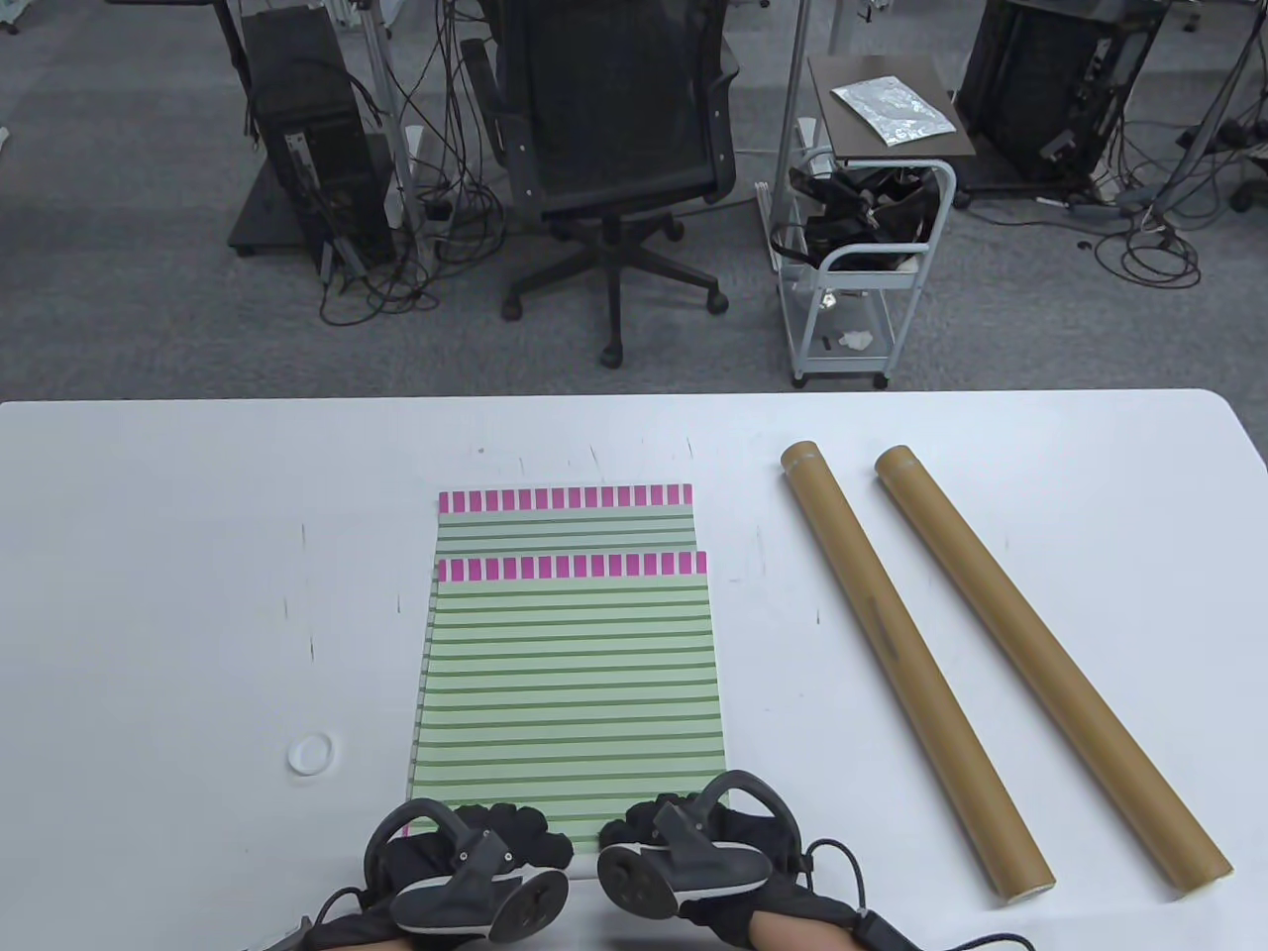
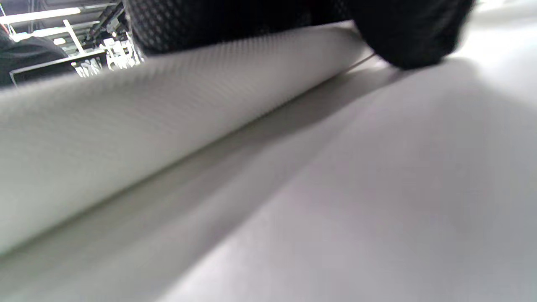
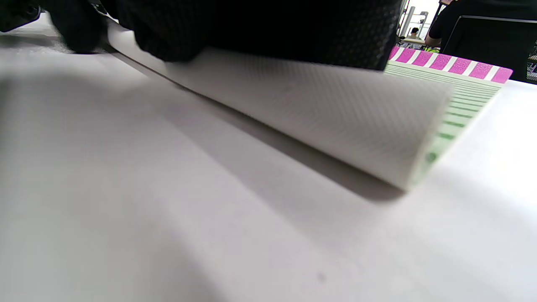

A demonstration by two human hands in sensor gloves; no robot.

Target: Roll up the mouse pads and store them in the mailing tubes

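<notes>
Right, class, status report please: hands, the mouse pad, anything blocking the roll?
Left hand and right hand both curled over the near edge of the top mouse pad, first turn rolled. Two mailing tubes lying to the right, untouched. Nothing blocking.

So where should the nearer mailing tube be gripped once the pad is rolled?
Best guess: grip the left mailing tube around its middle, coming from above with the right hand. It lies flat and slanted, apart from the other tube, so fingers fit either side.
</notes>
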